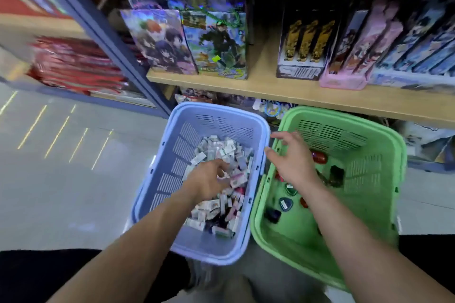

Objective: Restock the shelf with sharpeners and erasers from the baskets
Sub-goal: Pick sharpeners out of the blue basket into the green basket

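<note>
Head view shows your left hand (209, 181) with fingers curled down into the erasers (221, 150) heaped in the blue basket (157, 179), grip unclear, your right hand (293, 160) spread-fingered and empty over scattered sharpeners (319, 157) in the green basket (384, 179), both baskets below the shelf (270, 86) crowded with gift bags (216, 44).

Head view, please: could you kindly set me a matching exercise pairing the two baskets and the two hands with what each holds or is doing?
Things:
1 blue basket
2 green basket
3 left hand
4 right hand

States:
A holds a few scattered sharpeners
B fingers spread, holding nothing, above the green basket's left side
C heaped with erasers
D fingers curled into the pile of erasers

Pairs: 1-C, 2-A, 3-D, 4-B.
</note>
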